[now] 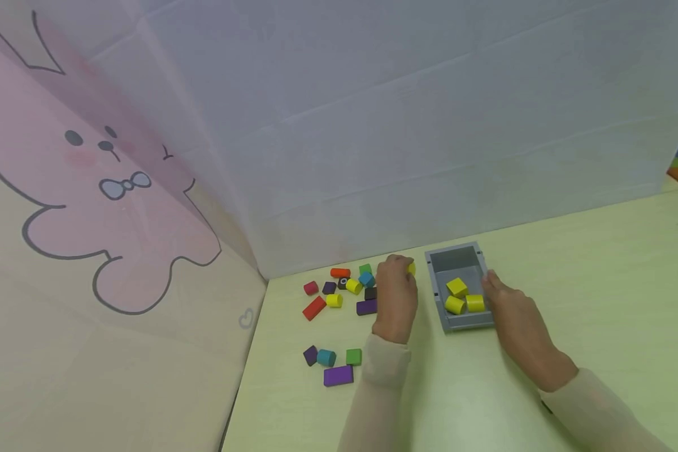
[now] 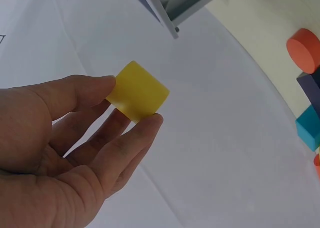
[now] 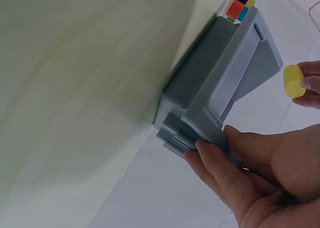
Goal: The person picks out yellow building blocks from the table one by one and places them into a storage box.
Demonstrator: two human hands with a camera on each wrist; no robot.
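Observation:
My left hand (image 1: 396,298) pinches a yellow cylinder block (image 2: 137,92) between thumb and fingers, just left of a grey plastic bin (image 1: 468,324). In the left wrist view the cylinder is held up off any surface. My right hand (image 1: 520,329) grips the bin's right wall, thumb at the rim and fingers on the outside, as the right wrist view shows. Inside the bin lie a yellow cube (image 1: 457,287) and two yellow cylinders, the left one (image 1: 454,306) beside the right one (image 1: 475,303).
Left of my left hand lies a loose group of coloured blocks, among them a red block (image 1: 314,308) and a yellow cylinder (image 1: 334,301). Nearer me are a purple block (image 1: 338,376) and a green cube (image 1: 353,356). A pale fabric wall (image 1: 407,157) borders the table's back.

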